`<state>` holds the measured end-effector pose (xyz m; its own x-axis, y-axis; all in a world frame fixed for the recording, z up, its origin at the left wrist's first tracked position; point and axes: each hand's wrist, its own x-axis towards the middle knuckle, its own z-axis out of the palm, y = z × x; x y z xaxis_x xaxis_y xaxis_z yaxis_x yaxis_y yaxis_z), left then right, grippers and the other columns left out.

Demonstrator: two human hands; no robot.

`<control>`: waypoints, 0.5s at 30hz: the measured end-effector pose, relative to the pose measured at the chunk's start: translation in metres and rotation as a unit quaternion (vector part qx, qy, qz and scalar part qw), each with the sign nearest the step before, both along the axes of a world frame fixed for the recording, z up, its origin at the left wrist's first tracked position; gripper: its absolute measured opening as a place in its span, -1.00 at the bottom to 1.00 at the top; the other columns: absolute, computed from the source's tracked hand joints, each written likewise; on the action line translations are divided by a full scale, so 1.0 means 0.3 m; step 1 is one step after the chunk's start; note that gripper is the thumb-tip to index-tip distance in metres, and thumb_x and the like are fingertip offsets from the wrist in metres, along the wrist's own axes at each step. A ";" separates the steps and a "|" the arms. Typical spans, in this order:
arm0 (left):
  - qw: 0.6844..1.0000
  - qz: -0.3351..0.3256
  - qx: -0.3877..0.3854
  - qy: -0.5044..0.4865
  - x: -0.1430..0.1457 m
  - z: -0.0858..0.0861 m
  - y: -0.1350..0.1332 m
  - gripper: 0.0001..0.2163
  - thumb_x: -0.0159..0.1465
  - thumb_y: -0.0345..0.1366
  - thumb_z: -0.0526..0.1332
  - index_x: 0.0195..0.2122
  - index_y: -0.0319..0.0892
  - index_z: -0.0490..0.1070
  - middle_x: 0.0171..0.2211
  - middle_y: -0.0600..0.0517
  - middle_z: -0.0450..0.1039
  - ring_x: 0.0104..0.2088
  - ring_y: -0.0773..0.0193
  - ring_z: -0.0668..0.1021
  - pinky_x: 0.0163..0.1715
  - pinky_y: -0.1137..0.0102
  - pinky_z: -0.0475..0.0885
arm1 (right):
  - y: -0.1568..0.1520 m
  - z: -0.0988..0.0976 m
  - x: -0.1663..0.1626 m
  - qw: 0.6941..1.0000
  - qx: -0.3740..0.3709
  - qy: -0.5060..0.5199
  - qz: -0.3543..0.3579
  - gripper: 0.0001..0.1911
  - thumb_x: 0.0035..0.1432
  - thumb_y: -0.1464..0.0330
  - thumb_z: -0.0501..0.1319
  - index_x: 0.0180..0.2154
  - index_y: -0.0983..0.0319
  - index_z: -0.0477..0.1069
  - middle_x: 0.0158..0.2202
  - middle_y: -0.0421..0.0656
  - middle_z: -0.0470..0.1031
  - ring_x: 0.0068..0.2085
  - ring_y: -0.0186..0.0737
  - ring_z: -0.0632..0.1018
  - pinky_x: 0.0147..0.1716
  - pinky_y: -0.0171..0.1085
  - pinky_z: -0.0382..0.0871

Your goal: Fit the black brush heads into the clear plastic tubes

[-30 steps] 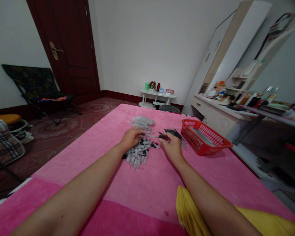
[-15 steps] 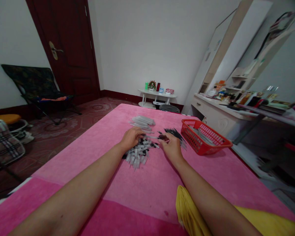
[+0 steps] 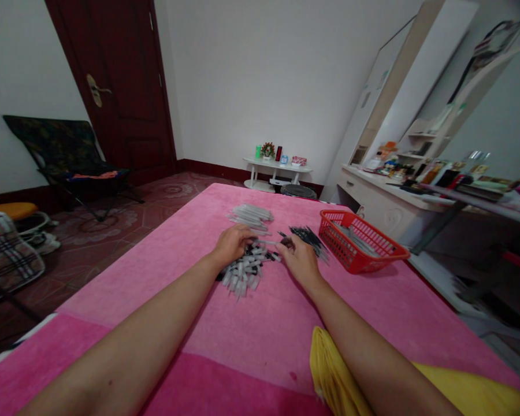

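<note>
A thin translucent pen barrel (image 3: 266, 242) stretches level between my two hands. My left hand (image 3: 233, 244) pinches its left end, with its fingers closed. The fingertips of my right hand (image 3: 301, 258) are closed at its right end; they hide that end. Below the barrel lies a heap of clear and black pen caps (image 3: 242, 270), partly covered by my left hand. Behind my left hand is a stack of whitish pen barrels (image 3: 252, 215). Thin black-ended pieces, like pen refills (image 3: 307, 236), lie just behind my right hand.
A red plastic basket (image 3: 359, 264) holding more thin pale sticks stands at the right on the pink-covered table (image 3: 260, 323). Yellow cloth (image 3: 333, 370) lies under my right forearm. A dressing table (image 3: 372, 188) with bottles is beyond the right edge.
My right hand has shifted slightly left along the barrel, and the dark part beside its fingertips is now covered. My left hand has hardly moved.
</note>
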<state>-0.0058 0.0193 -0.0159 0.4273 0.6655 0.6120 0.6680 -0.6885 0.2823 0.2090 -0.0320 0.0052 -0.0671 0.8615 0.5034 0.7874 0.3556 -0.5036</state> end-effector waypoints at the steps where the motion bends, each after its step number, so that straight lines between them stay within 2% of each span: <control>1: 1.000 0.003 -0.002 0.000 0.000 -0.001 0.000 -0.78 0.16 -0.47 0.16 -0.23 -0.12 0.53 -0.29 0.00 0.49 -0.21 0.24 0.48 -0.20 0.38 0.37 | 0.001 -0.001 0.000 1.000 0.010 0.004 0.004 -0.81 0.10 0.24 0.17 -0.33 0.22 0.44 -0.45 -0.17 0.51 -0.45 -0.26 0.46 -0.46 -0.36 0.17; 4: 1.000 0.000 -0.007 0.005 0.000 -0.003 -0.001 -0.78 0.15 -0.47 0.16 -0.24 -0.11 0.53 -0.30 0.00 0.49 -0.21 0.23 0.48 -0.20 0.38 0.37 | 0.001 -0.003 0.002 1.000 0.004 -0.001 0.011 -0.86 0.11 0.29 0.14 -0.39 0.20 0.42 -0.47 -0.18 0.50 -0.45 -0.27 0.46 -0.46 -0.36 0.17; 6: 1.000 -0.001 -0.009 0.003 0.000 -0.002 -0.001 -0.78 0.14 -0.48 0.17 -0.25 -0.11 0.53 -0.30 0.00 0.49 -0.21 0.23 0.48 -0.19 0.38 0.37 | 0.000 -0.003 0.003 1.000 -0.018 -0.008 0.005 -0.75 0.17 0.25 0.07 -0.46 0.20 0.41 -0.52 -0.16 0.48 -0.48 -0.26 0.45 -0.49 -0.35 0.16; 8: 1.000 0.001 -0.011 -0.004 0.001 -0.001 -0.002 -0.77 0.14 -0.48 0.17 -0.24 -0.11 0.53 -0.29 0.00 0.50 -0.20 0.23 0.48 -0.18 0.38 0.37 | -0.002 -0.001 0.004 1.000 -0.027 -0.011 0.002 -0.72 0.18 0.21 0.05 -0.45 0.20 0.42 -0.54 -0.17 0.47 -0.50 -0.26 0.44 -0.50 -0.35 0.15; 12: 1.000 0.004 -0.013 -0.004 0.003 0.003 -0.004 -0.76 0.14 -0.48 0.16 -0.24 -0.10 0.54 -0.29 0.00 0.50 -0.20 0.23 0.48 -0.18 0.38 0.37 | -0.003 0.002 0.005 1.000 -0.008 -0.021 0.014 -0.81 0.13 0.24 0.13 -0.37 0.20 0.43 -0.51 -0.19 0.48 -0.48 -0.27 0.45 -0.49 -0.37 0.15; 15: 1.000 0.003 -0.015 0.004 0.003 0.004 -0.005 -0.77 0.15 -0.48 0.16 -0.25 -0.10 0.54 -0.31 0.00 0.50 -0.21 0.23 0.48 -0.20 0.38 0.37 | -0.003 0.002 0.006 0.999 -0.028 -0.030 0.019 -0.64 0.21 0.20 0.02 -0.51 0.21 0.41 -0.58 -0.18 0.44 -0.52 -0.28 0.43 -0.51 -0.37 0.14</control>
